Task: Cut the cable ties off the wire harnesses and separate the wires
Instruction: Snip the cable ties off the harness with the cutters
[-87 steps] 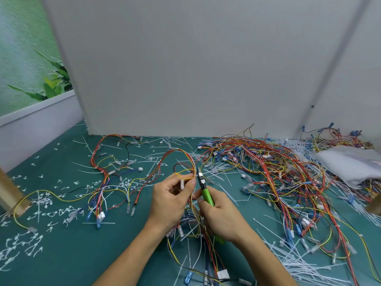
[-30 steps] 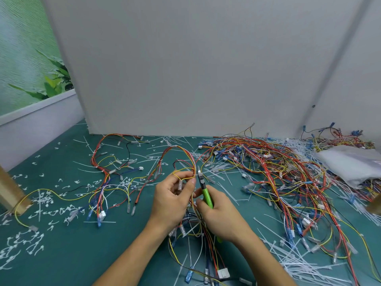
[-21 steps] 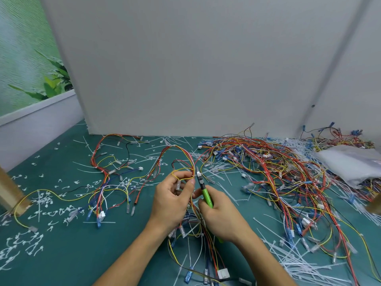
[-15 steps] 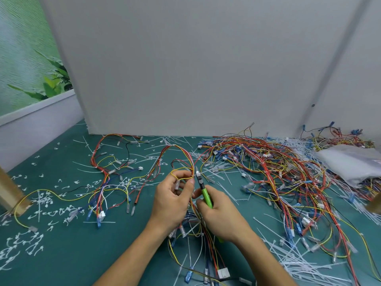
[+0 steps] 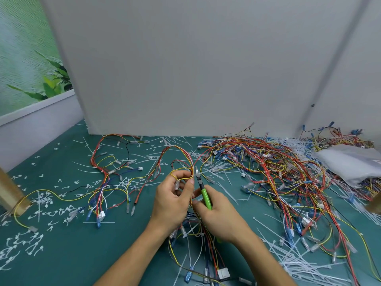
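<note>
Pinches harness [image 5: 190,158] in left hand [image 5: 172,201]: fingers [image 5: 179,176] curled tight round a yellow loop, thumb pressed on from the right. Grips cutters [image 5: 205,196] in right hand [image 5: 220,215], fingers [image 5: 199,205] wrapped narrow round the green handle. Cannot tell how far apart the blades stand.

Points cutters up and away, leaning slightly left, long axis near upright in view. Puts the tip just beside the left thumb, next to a small white tie [image 5: 193,175] on the harness; cannot tell whether touching.

Arches from above the hands down between them, then trails toward the near edge, ending in a white plug [image 5: 223,273] and blue terminals. Held at centre of view, with the tail end lying on the green table [image 5: 72,254].

Elsewhere on the table:
- loose wires [image 5: 107,176] to the left
- big tangled pile [image 5: 268,172] to the right
- heap of cut ties [image 5: 299,263] near right, with small white bits scattered left
- clear bag [image 5: 350,162] far right, on the pile
- wooden block [image 5: 10,193] at the left edge
- white board [image 5: 185,69] standing behind
</note>
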`<state>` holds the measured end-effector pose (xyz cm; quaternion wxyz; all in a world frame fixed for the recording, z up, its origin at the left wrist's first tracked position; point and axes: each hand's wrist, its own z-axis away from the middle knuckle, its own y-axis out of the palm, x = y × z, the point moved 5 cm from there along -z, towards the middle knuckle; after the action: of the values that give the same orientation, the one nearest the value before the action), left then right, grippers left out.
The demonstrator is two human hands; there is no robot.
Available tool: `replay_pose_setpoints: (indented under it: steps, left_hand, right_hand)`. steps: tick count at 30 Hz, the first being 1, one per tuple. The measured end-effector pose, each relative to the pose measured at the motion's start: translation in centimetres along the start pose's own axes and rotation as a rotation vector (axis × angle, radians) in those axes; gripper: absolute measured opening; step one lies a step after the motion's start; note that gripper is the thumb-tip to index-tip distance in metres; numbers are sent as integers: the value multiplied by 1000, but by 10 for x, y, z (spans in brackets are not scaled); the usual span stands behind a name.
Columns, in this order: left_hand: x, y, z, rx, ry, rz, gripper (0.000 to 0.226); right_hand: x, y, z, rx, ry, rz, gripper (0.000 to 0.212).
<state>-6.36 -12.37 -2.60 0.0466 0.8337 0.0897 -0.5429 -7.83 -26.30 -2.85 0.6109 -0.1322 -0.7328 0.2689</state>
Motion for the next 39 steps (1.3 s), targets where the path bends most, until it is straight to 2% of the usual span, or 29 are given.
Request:
replay_pose_setpoints:
  steps: [4, 9, 18, 31, 39]
  left_hand:
    - [1, 0, -1, 2, -3, -8, 15]
    - [4, 1, -1, 11, -7, -13, 13]
    - [5, 1, -1, 14, 4, -21, 13]
    - [9, 3, -1, 23, -25, 44, 15]
    - [10, -1, -4, 3, -50, 79, 14]
  right_hand:
    - [-3, 0, -1, -10, 10, -2, 5]
    - [-5, -1, -2, -19, 9, 7, 17]
    - [-5, -2, -3, -11, 5, 5, 16]
    - [-2, -2, -1, -23, 0, 34, 1]
    - [3, 0, 3, -7, -3, 91, 16]
